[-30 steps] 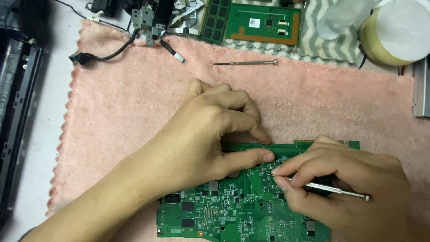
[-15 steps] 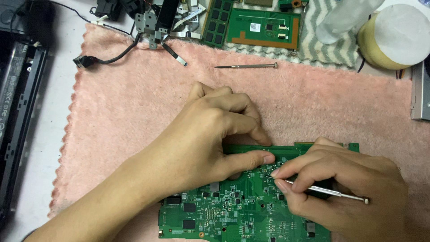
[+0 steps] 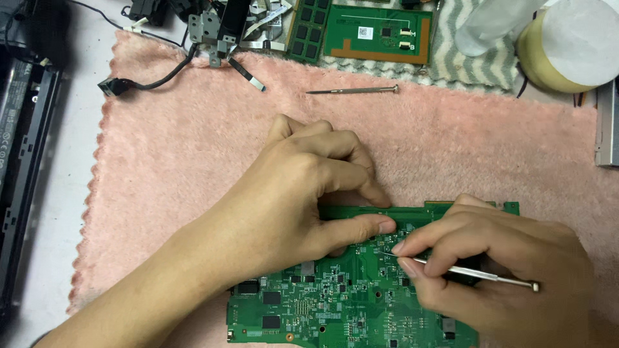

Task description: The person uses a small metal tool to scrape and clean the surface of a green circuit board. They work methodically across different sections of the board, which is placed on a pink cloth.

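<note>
A green circuit board [image 3: 335, 303] lies on a pink towel [image 3: 193, 148] at the bottom centre. My left hand [image 3: 303, 193] rests on the board's upper edge, thumb pressed flat on the board and fingers curled over its far edge. My right hand [image 3: 496, 270] pinches a thin metal screwdriver [image 3: 477, 274] like a pen, its tip touching the board just right of my left thumb. Part of the board is hidden under both hands.
A second thin screwdriver [image 3: 351, 90] lies on the towel above. Beyond it sit a smaller green board [image 3: 377, 32], a memory stick [image 3: 309, 29], metal brackets with a black cable [image 3: 161, 77], a yellow-white tape roll [image 3: 567, 45] and a black laptop shell [image 3: 26, 161] at left.
The view has shifted slightly; both hands stay in place on the board, with the screwdriver tip at about the same spot.
</note>
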